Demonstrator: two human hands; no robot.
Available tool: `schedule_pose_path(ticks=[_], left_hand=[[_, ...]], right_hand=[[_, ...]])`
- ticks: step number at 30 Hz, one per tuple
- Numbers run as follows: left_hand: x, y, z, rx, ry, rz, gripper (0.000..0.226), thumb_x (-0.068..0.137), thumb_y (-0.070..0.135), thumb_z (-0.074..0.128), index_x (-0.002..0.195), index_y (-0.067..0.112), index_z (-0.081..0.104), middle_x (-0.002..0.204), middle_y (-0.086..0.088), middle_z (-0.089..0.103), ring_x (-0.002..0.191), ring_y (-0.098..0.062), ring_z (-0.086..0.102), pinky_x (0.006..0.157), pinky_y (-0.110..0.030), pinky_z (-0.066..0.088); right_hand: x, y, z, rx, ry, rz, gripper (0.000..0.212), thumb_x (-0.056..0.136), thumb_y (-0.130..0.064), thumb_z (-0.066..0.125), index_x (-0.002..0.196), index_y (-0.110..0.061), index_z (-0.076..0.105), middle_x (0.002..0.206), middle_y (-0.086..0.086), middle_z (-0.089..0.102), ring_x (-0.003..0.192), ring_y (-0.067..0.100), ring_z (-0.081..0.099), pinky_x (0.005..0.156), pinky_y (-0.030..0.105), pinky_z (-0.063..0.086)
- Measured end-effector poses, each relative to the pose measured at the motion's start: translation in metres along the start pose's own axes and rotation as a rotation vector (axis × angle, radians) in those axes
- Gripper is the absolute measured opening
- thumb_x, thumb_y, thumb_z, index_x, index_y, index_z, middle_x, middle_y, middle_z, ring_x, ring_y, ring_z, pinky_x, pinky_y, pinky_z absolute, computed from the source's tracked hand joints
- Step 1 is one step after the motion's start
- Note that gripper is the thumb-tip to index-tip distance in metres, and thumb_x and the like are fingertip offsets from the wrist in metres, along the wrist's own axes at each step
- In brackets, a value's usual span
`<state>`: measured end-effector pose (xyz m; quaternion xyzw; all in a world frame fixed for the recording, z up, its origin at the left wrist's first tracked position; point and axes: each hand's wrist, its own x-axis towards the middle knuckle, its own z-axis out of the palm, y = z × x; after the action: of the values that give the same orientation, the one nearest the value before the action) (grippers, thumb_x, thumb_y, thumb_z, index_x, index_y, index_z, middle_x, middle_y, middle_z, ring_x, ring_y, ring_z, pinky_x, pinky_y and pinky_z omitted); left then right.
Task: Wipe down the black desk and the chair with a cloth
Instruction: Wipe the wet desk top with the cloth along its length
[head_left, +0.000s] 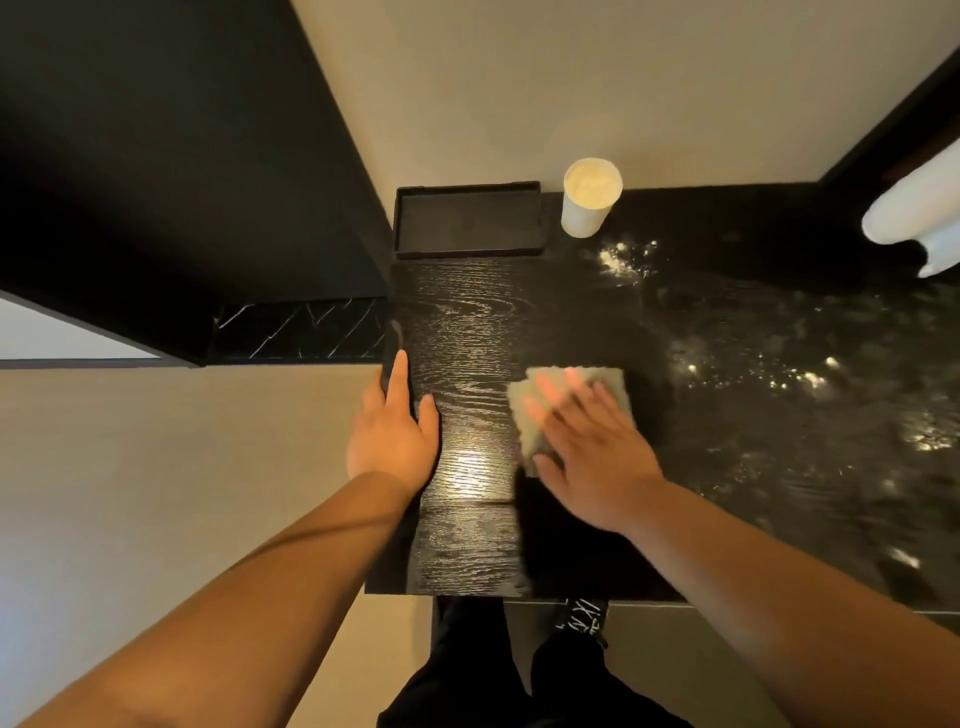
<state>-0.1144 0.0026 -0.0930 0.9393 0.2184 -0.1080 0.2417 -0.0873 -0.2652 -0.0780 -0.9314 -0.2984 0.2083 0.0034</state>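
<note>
right hand (597, 457) flat on cloth (571, 410), black desk (467, 322)

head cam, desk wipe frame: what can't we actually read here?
- Chair: not in the head view at all.
- White object, far right: cut off by the frame edge, identity unclear.
- Right hand fingers: motion-blurred, and the hand covers much of the cloth.
- Desk, right part: smeared by blur and glare, so wet or dusty cannot be told.
- White cup: contents unclear.
- Black tray: interior too dark.
</note>
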Motion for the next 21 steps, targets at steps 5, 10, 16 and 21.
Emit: schedule_pose_path(ticks=[5, 10, 16, 21], left_hand=[[-0.014, 0.016, 0.007, 0.183, 0.117, 0.143, 0.074, 0.104, 0.054, 0.038, 0.166, 0.015, 0.03, 0.172, -0.02, 0.019, 0.158, -0.038, 0.02, 0.128, -0.054, 0.022], [-0.019, 0.06, 0.035, 0.295, 0.061, 0.268, 0.081, 0.098, 0.062, 0.03, 0.167, 0.019, 0.025, 0.176, -0.008, 0.014, 0.163, -0.029, 0.007, 0.131, -0.054, 0.006], [-0.014, 0.067, 0.038, 0.306, 0.085, 0.255, 0.08, 0.097, 0.062, 0.031, 0.167, 0.023, 0.025, 0.177, -0.004, 0.012, 0.164, -0.026, 0.004, 0.131, -0.055, 0.006], [-0.016, 0.072, 0.035, 0.352, 0.05, 0.239, 0.081, 0.098, 0.062, 0.026, 0.168, 0.023, 0.019, 0.178, -0.005, 0.007, 0.164, -0.027, 0.001, 0.132, -0.054, 0.004]], right_hand=[[-0.025, 0.059, 0.0, 0.044, 0.07, 0.214, 0.075, 0.101, -0.058, 0.015, 0.167, -0.023, 0.009, 0.174, 0.002, -0.007, 0.159, 0.024, -0.019, 0.128, 0.045, -0.011], [-0.017, 0.015, 0.006, 0.064, 0.073, 0.036, 0.071, 0.102, -0.048, 0.028, 0.166, -0.02, 0.017, 0.175, 0.009, 0.008, 0.16, 0.034, 0.001, 0.13, 0.049, 0.001], [-0.018, 0.06, -0.003, 0.067, 0.159, -0.022, 0.065, 0.098, -0.045, 0.04, 0.157, -0.018, 0.041, 0.166, 0.014, 0.033, 0.151, 0.039, 0.031, 0.122, 0.055, 0.028], [-0.032, 0.141, 0.002, 0.071, 0.18, 0.196, 0.067, 0.104, -0.043, 0.031, 0.163, -0.01, 0.03, 0.172, 0.011, 0.018, 0.158, 0.036, 0.016, 0.127, 0.054, 0.017]])
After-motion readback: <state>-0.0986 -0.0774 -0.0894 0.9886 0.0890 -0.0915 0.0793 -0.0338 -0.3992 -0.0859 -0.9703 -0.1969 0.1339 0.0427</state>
